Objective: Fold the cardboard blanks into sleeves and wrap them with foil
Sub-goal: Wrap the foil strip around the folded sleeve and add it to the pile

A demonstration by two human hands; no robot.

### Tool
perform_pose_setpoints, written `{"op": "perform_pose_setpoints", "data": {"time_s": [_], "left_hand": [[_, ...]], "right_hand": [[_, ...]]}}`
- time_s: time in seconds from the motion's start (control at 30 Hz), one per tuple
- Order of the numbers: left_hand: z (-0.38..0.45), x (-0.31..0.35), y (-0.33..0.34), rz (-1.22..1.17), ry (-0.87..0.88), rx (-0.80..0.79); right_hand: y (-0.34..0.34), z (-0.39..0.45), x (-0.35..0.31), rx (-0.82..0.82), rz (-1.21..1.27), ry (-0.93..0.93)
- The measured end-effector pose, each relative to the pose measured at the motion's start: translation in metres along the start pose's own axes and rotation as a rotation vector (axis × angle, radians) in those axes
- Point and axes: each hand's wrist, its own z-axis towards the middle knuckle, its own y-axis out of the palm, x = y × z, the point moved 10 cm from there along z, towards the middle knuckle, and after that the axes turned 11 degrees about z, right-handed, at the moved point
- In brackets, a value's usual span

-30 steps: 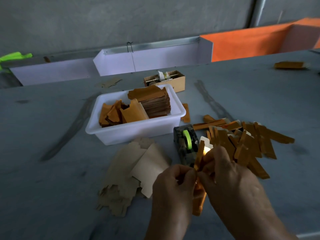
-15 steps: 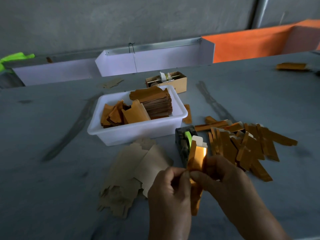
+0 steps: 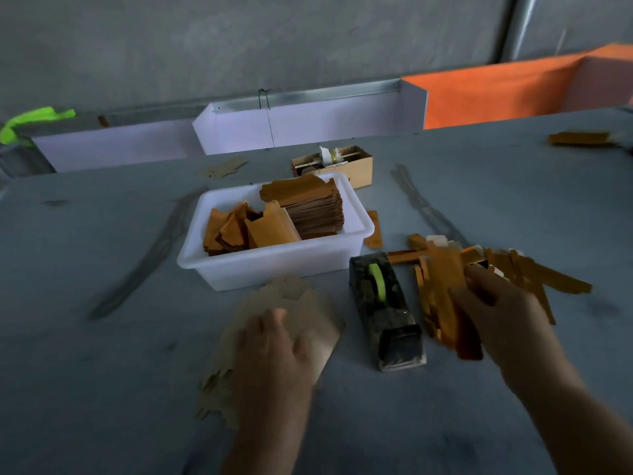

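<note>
While left hand touches blanks.

left hand rests flat on the plain cardboard blanks | right hand holds a gold foil sleeve over the pile of gold sleeves | tape dispenser between the hands | white tub of gold pieces behind, on the desk

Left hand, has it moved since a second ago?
Yes. The left hand has gone left of the tape dispenser, onto the cardboard blanks.
</note>
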Motion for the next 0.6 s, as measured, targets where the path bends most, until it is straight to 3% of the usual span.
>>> {"op": "perform_pose_setpoints", "data": {"time_s": [0.07, 0.13, 0.3, 0.43, 0.6], "left_hand": [[0.014, -0.014, 0.008, 0.236, -0.037, -0.093], [0.022, -0.021, 0.018, 0.289, -0.056, -0.184], [0.031, -0.025, 0.024, 0.046, -0.075, -0.188], [0.033, -0.037, 0.012, -0.148, -0.13, -0.13], [0.028, -0.043, 0.008, -0.112, -0.127, -0.07]], "right_hand": [[-0.013, 0.017, 0.008, 0.069, -0.164, 0.001], [-0.021, 0.02, 0.018, 0.12, -0.253, 0.028], [-0.006, -0.01, 0.024, 0.065, -0.189, 0.062], [-0.011, -0.03, 0.011, 0.17, -0.185, 0.01], [0.002, -0.04, -0.015, 0.087, -0.132, -0.078]]}}
